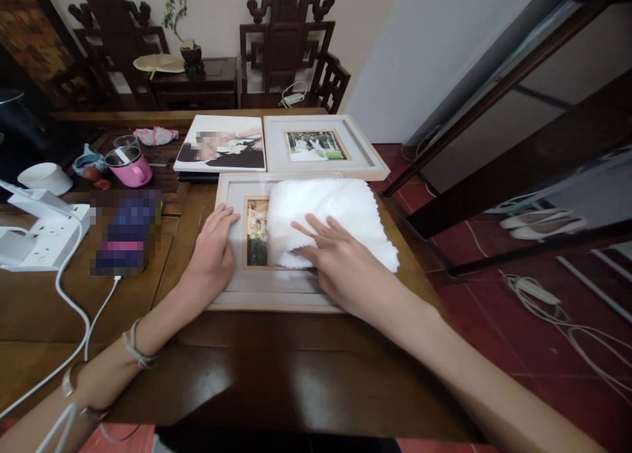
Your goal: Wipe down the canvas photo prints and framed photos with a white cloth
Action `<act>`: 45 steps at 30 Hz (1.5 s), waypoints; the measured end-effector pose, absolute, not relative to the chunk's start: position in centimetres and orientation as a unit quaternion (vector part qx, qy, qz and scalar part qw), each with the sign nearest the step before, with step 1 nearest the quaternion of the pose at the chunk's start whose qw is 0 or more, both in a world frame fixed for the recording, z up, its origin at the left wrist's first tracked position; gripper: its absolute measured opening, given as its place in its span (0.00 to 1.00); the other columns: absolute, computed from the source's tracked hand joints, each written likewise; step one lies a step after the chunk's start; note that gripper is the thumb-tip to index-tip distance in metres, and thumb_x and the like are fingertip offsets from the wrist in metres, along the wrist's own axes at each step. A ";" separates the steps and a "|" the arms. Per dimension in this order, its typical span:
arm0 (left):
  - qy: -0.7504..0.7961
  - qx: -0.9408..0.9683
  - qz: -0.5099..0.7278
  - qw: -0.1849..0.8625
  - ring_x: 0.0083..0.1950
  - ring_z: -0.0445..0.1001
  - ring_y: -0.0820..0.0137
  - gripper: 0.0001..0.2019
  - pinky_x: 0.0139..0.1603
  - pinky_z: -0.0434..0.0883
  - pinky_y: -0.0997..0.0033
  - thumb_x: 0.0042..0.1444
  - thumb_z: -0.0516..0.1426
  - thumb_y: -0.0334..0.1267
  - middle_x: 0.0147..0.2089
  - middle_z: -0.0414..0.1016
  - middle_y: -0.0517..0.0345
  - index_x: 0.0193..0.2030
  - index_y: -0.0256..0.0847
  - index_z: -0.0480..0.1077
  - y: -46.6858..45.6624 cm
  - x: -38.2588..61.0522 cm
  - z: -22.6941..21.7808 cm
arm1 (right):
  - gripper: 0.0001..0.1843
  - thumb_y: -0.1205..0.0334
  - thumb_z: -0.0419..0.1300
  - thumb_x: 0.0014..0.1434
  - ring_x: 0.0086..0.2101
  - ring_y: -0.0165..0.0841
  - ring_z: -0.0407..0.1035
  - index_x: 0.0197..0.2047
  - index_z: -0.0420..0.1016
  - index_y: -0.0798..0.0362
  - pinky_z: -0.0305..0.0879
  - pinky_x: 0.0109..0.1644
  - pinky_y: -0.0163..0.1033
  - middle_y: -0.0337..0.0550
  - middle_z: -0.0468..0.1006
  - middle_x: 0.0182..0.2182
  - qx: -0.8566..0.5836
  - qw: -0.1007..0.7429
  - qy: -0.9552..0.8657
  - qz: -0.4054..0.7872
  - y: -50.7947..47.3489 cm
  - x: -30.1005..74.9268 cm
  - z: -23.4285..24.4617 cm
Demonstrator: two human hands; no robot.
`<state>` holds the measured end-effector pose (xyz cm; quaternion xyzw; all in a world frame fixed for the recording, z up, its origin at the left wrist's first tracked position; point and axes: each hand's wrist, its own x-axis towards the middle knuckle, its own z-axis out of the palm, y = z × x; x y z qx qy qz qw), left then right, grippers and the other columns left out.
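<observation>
A light wooden picture frame [232, 295] lies flat on the table, with a small photo [257, 236] inside a wide pale mat. My left hand [212, 249] rests along the frame's left edge, its fingers stretched over the border. A fluffy white cloth [340, 203] covers the frame's right half and part of the photo, hanging past its right edge. On that cloth lies my right hand [340, 255], palm down with its fingers spread. The glass or surface under the cloth is hidden.
Behind stand a second framed photo [365, 157] and a white-edged photo panel [222, 163]. At left are a pink mug [129, 166], a white cup [45, 178], a power strip [54, 236] and a charging cable [83, 308]. The table's right edge [419, 262] drops to red floor tiles.
</observation>
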<state>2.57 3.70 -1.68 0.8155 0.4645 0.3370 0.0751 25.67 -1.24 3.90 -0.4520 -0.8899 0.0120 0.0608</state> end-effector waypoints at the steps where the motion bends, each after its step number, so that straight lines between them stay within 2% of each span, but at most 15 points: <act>1: 0.465 0.816 0.335 0.074 0.66 0.61 0.59 0.23 0.66 0.61 0.47 0.53 0.46 0.21 0.60 0.69 0.46 0.54 0.38 0.67 3.8 2.6 -1.7 | 0.28 0.83 0.52 0.44 0.61 0.54 0.55 0.47 0.77 0.60 0.55 0.63 0.61 0.60 0.67 0.59 -0.441 0.063 -0.895 0.022 -1.7 25.3 4.1; 3: 0.466 0.818 0.328 0.074 0.67 0.61 0.59 0.23 0.66 0.60 0.47 0.53 0.46 0.21 0.60 0.69 0.46 0.54 0.37 0.67 3.9 2.6 -1.6 | 0.28 0.83 0.51 0.43 0.60 0.53 0.57 0.46 0.78 0.58 0.58 0.62 0.61 0.59 0.68 0.58 -0.409 0.073 -0.909 0.042 -3.2 24.7 4.4; 8: 0.466 0.820 0.323 0.080 0.67 0.60 0.58 0.23 0.67 0.60 0.46 0.53 0.46 0.21 0.61 0.68 0.45 0.54 0.36 0.67 3.8 2.5 -1.4 | 0.22 0.83 0.49 0.40 0.57 0.51 0.63 0.31 0.78 0.56 0.65 0.58 0.58 0.57 0.72 0.55 -0.394 0.121 -0.911 0.019 -7.0 25.6 4.7; 12: 0.467 0.821 0.319 0.082 0.67 0.60 0.56 0.23 0.67 0.60 0.45 0.53 0.47 0.20 0.61 0.68 0.42 0.54 0.35 0.67 3.7 2.6 -1.4 | 0.23 0.83 0.47 0.41 0.55 0.45 0.66 0.29 0.78 0.54 0.67 0.57 0.54 0.53 0.75 0.52 -0.435 0.113 -0.893 -0.011 -7.9 29.1 5.1; 15: 0.463 0.822 0.322 0.080 0.68 0.59 0.57 0.23 0.66 0.60 0.44 0.53 0.46 0.20 0.61 0.68 0.43 0.55 0.35 0.66 3.7 2.7 -1.4 | 0.21 0.83 0.46 0.41 0.56 0.44 0.65 0.26 0.76 0.53 0.66 0.59 0.54 0.52 0.74 0.53 -0.443 0.106 -0.890 -0.020 -7.9 30.3 5.2; 18: 0.465 0.821 0.323 0.075 0.67 0.60 0.56 0.20 0.66 0.61 0.46 0.55 0.46 0.22 0.60 0.69 0.40 0.53 0.31 0.67 3.6 2.8 -1.4 | 0.21 0.82 0.48 0.41 0.58 0.46 0.62 0.27 0.77 0.54 0.63 0.61 0.56 0.53 0.73 0.55 -0.435 0.112 -0.894 -0.011 -7.5 28.9 4.7; 21: 0.474 0.817 0.319 0.079 0.67 0.60 0.56 0.17 0.67 0.60 0.47 0.60 0.45 0.27 0.60 0.69 0.39 0.53 0.30 0.67 3.5 2.9 -1.2 | 0.19 0.81 0.50 0.45 0.58 0.47 0.62 0.30 0.78 0.54 0.62 0.61 0.57 0.54 0.72 0.56 -0.403 0.119 -0.907 -0.002 -6.9 26.3 4.1; 25: 0.489 0.805 0.316 0.111 0.68 0.59 0.58 0.19 0.68 0.58 0.50 0.65 0.42 0.33 0.61 0.68 0.39 0.55 0.29 0.66 3.3 3.1 -0.7 | 0.13 0.77 0.54 0.52 0.59 0.50 0.60 0.31 0.78 0.55 0.60 0.61 0.58 0.56 0.71 0.57 -0.366 0.140 -0.920 0.017 -5.6 23.1 3.7; 27: 0.502 0.790 0.327 0.131 0.68 0.59 0.60 0.20 0.68 0.57 0.50 0.66 0.41 0.36 0.62 0.67 0.41 0.57 0.32 0.64 3.2 3.2 -0.4 | 0.11 0.75 0.56 0.53 0.60 0.51 0.59 0.35 0.79 0.55 0.58 0.62 0.57 0.56 0.69 0.58 -0.382 0.110 -0.917 0.022 -4.5 22.0 3.8; 31: 0.509 0.775 0.334 0.170 0.69 0.56 0.61 0.24 0.69 0.55 0.53 0.66 0.41 0.42 0.67 0.60 0.38 0.64 0.30 0.57 2.7 3.5 0.2 | 0.17 0.74 0.60 0.53 0.63 0.52 0.52 0.45 0.78 0.54 0.55 0.63 0.60 0.55 0.60 0.64 -0.426 0.021 -0.905 -0.010 -0.6 20.8 3.8; 34: 0.490 0.785 0.326 0.193 0.72 0.50 0.61 0.27 0.70 0.50 0.52 0.67 0.40 0.45 0.71 0.52 0.38 0.66 0.30 0.53 2.5 3.6 0.4 | 0.21 0.77 0.55 0.56 0.64 0.54 0.49 0.51 0.76 0.56 0.55 0.63 0.62 0.50 0.51 0.67 -0.437 0.010 -0.898 -0.058 2.7 20.1 3.7; 37: 0.487 0.788 0.322 0.198 0.73 0.47 0.61 0.27 0.70 0.48 0.49 0.67 0.40 0.48 0.72 0.48 0.41 0.67 0.34 0.52 2.4 3.6 0.4 | 0.25 0.78 0.51 0.57 0.64 0.54 0.49 0.56 0.72 0.57 0.55 0.62 0.63 0.49 0.53 0.67 -0.428 0.007 -0.900 -0.080 3.9 19.5 3.8; 40: 0.485 0.785 0.338 0.186 0.72 0.49 0.60 0.28 0.70 0.49 0.49 0.67 0.39 0.50 0.71 0.51 0.39 0.67 0.33 0.53 2.4 3.6 0.4 | 0.22 0.75 0.52 0.59 0.63 0.55 0.50 0.55 0.74 0.57 0.55 0.62 0.63 0.50 0.55 0.66 -0.407 -0.015 -0.911 -0.071 2.4 19.2 4.2; 45: 0.484 0.777 0.364 0.173 0.70 0.55 0.60 0.30 0.69 0.54 0.53 0.67 0.36 0.51 0.67 0.59 0.39 0.64 0.31 0.56 2.6 3.6 0.5 | 0.12 0.65 0.58 0.60 0.63 0.54 0.52 0.45 0.80 0.49 0.56 0.62 0.61 0.47 0.59 0.65 -0.371 -0.037 -0.927 -0.036 -2.0 20.0 4.8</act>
